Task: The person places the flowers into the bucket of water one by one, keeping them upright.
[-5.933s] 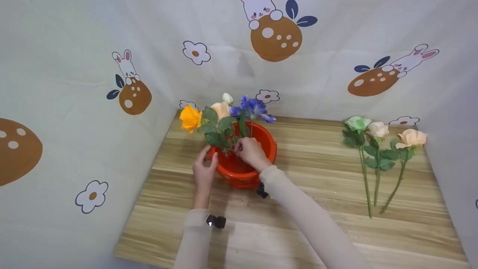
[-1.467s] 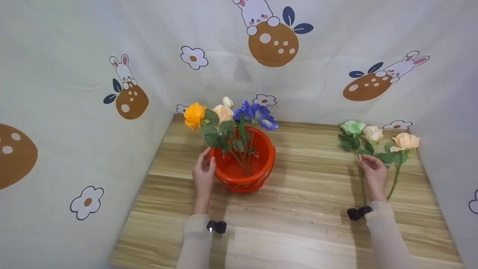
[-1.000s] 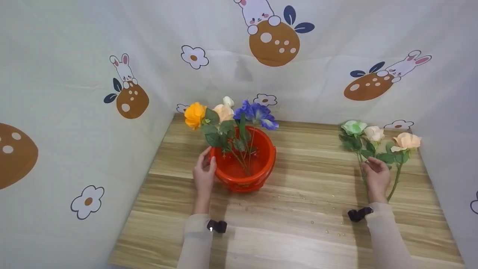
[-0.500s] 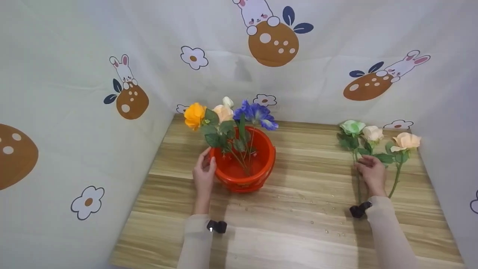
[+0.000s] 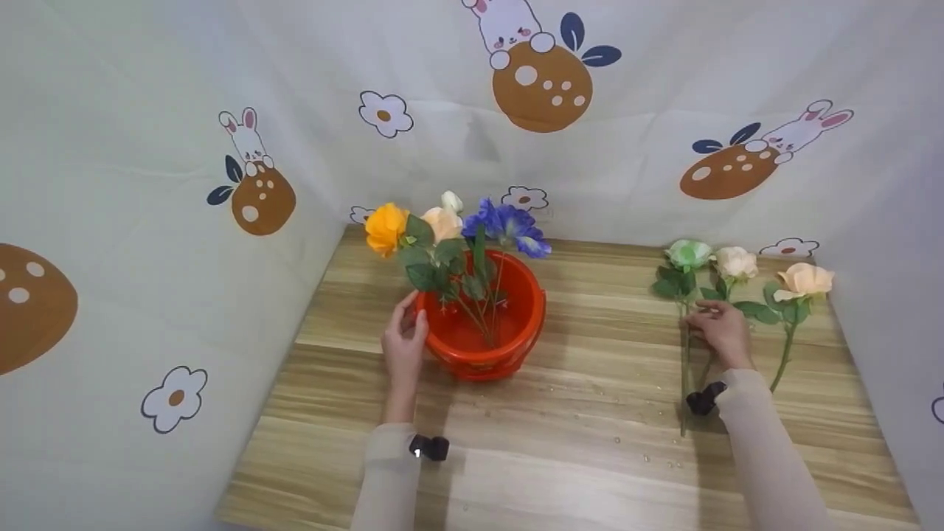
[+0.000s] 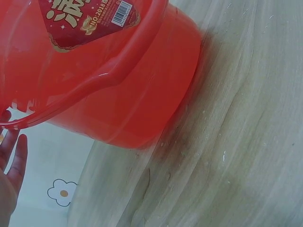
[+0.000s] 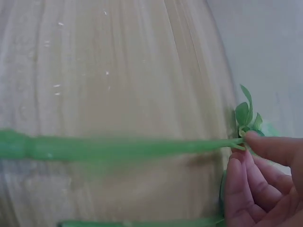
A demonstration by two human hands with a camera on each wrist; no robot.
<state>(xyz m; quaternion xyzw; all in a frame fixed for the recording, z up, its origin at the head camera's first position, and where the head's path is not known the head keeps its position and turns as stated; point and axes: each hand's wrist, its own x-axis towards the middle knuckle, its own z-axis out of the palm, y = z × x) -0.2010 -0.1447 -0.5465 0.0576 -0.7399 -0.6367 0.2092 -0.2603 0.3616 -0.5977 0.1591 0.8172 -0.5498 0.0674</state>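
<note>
In the head view my left hand (image 5: 403,343) touches the left side of a red bucket (image 5: 537,310), thumb apart from the fingers. The left wrist view has its fingertips by the bucket's handle (image 6: 111,78). Inside the bucket stand an orange rose (image 5: 386,229), a peach rose (image 5: 443,223) with a white bud (image 5: 451,201), and a blue iris (image 5: 509,225). At the right, my right hand (image 5: 721,332) pinches the stem of a green-tinted rose (image 5: 689,254) between thumb and fingers. The right wrist view shows that green stem (image 7: 142,146) close up.
A pale pink rose (image 5: 735,262) and a peach rose (image 5: 805,281) lie right of the green-tinted one. Water drops (image 5: 617,440) dot the wooden table (image 5: 590,479). Patterned fabric (image 5: 627,169) stands behind and at both sides.
My right hand left the bucket for the roses at the right. It has since shifted left, drawing the green-tinted rose away from the other two. The left hand stays at the bucket.
</note>
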